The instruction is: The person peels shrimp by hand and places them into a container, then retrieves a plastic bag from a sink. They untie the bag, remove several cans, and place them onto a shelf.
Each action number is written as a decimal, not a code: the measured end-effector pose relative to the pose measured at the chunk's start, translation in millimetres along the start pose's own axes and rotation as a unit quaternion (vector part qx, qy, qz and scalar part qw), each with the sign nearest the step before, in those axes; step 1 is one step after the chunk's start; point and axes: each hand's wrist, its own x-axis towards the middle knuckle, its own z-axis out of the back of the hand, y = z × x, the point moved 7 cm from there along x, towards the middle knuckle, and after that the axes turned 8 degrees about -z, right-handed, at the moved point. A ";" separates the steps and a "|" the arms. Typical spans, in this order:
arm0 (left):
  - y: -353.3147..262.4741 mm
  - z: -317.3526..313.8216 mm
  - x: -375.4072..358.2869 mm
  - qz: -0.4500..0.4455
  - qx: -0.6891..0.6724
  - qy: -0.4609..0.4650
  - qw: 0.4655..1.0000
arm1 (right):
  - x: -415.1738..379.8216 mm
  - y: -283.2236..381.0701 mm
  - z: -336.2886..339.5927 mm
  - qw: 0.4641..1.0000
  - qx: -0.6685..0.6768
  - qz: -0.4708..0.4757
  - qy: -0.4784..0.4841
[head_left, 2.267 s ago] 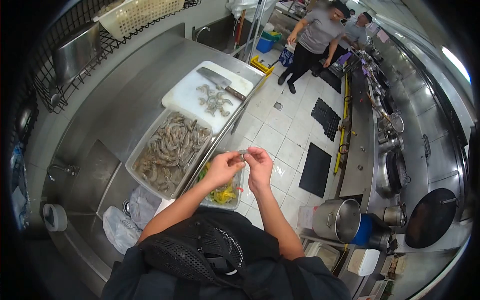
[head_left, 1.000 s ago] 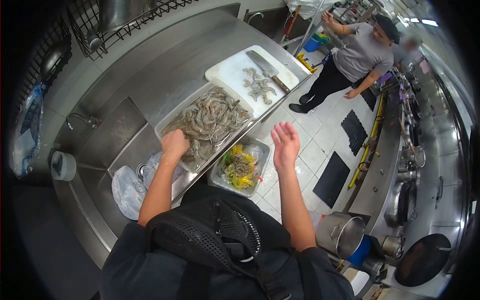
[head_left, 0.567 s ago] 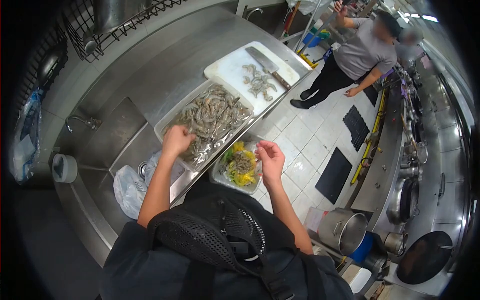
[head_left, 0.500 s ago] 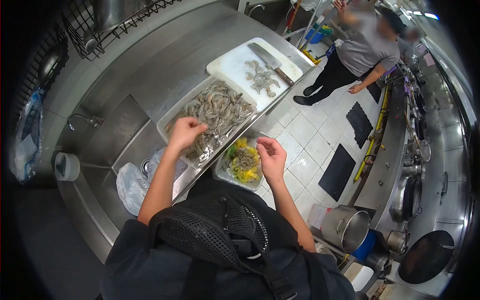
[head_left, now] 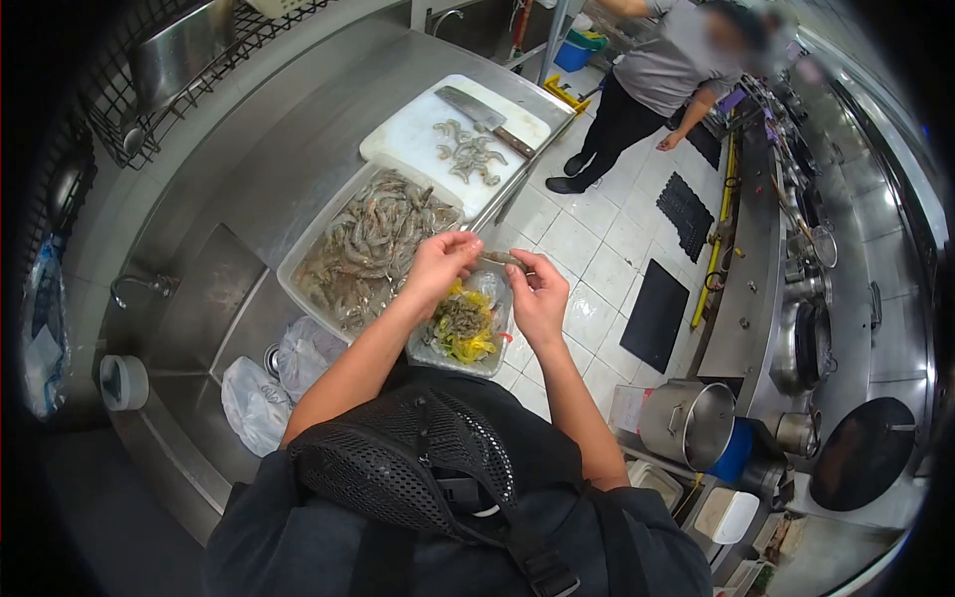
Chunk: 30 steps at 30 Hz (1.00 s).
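Observation:
Between my two hands is a raw grey shrimp (head_left: 501,258), held above the waste container. My left hand (head_left: 441,271) pinches one end of it, fingers closed. The other end sits between the thumb and fingers of my right hand (head_left: 538,300). Just left of my left hand, many whole shrimp (head_left: 383,234) fill a clear plastic tray (head_left: 291,267). Below my hands, a container lined with a clear bag (head_left: 430,355) holds shrimp scraps and yellow-green peelings (head_left: 464,320). Several peeled shrimp (head_left: 468,154) lie on a white cutting board (head_left: 403,134) beyond the tray, beside a cleaver (head_left: 485,121).
A steel sink (head_left: 194,343) with a faucet (head_left: 144,289) and white plastic bags (head_left: 257,403) is at my left. A person (head_left: 662,75) stands on the tiled floor beyond the counter. Pots (head_left: 686,426) and a stove line (head_left: 786,298) are to the right.
My left hand has moved from over the shrimp tray to beside my right hand. A shrimp now shows between them. My view has shifted, and the other person appears turned slightly.

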 end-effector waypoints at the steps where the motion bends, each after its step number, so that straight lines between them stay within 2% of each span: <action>1: -14.8 -1.4 0.1 -0.086 0.099 -0.038 0.991 | 0.8 0.2 5.1 1.000 -0.009 0.004 0.004; 2: -17.7 -6.0 0.5 -0.086 0.100 -0.033 0.991 | 1.3 -0.7 9.9 1.000 -0.009 0.004 -0.001; 3: -43.2 -20.7 -4.6 -0.233 0.275 0.014 0.933 | 1.9 -2.9 11.7 1.000 -0.023 -0.013 0.005; 4: -60.9 -41.1 -16.2 -0.367 0.433 0.059 0.821 | 1.2 -5.3 12.4 0.999 -0.038 -0.031 0.012; 6: -59.6 -53.4 -21.2 -0.351 0.447 0.071 0.819 | -0.2 -6.0 12.9 0.999 -0.014 -0.041 0.012; 8: -47.5 -57.6 -14.1 -0.274 0.465 0.108 0.835 | 0.9 -5.4 13.3 0.999 0.009 -0.049 0.014; 10: -44.4 -59.8 -12.6 -0.295 0.461 0.104 0.830 | -0.6 6.0 17.9 1.000 -0.002 0.011 -0.007; 14: -45.1 -68.5 -13.8 -0.337 0.467 0.110 0.810 | 1.4 10.5 26.6 0.996 -0.064 0.063 0.010; 16: -41.6 -69.3 -11.7 -0.320 0.463 0.121 0.818 | 7.4 -11.8 28.7 0.999 -0.014 0.007 0.043; 17: -38.7 -70.1 -10.0 -0.303 0.459 0.129 0.825 | 8.3 -31.0 29.2 0.993 0.072 -0.078 0.046; 18: -36.3 -71.2 -10.3 -0.303 0.459 0.132 0.825 | 7.1 -29.0 31.3 0.993 0.072 -0.079 0.044; 20: -32.6 -69.7 -11.1 -0.303 0.413 0.118 0.851 | 1.4 -41.8 31.4 0.960 0.182 -0.206 0.057; 21: -26.7 -68.6 -10.6 -0.301 0.412 0.118 0.852 | 0.0 -45.1 34.2 0.960 0.182 -0.208 0.056; 23: -5.4 -59.9 -4.2 -0.206 0.321 0.126 0.916 | -7.4 -61.5 29.5 0.888 0.334 -0.305 0.078; 24: 0.7 -57.0 -3.9 -0.205 0.321 0.125 0.916 | -8.4 -65.8 30.0 0.888 0.333 -0.306 0.079; 26: 18.3 -44.9 -0.9 -0.144 0.259 0.109 0.949 | -12.3 -79.5 28.9 0.842 0.398 -0.358 0.061; 30: 42.3 -29.9 -2.0 -0.136 0.326 0.100 0.930 | -12.8 -69.1 30.9 0.839 0.408 -0.357 0.034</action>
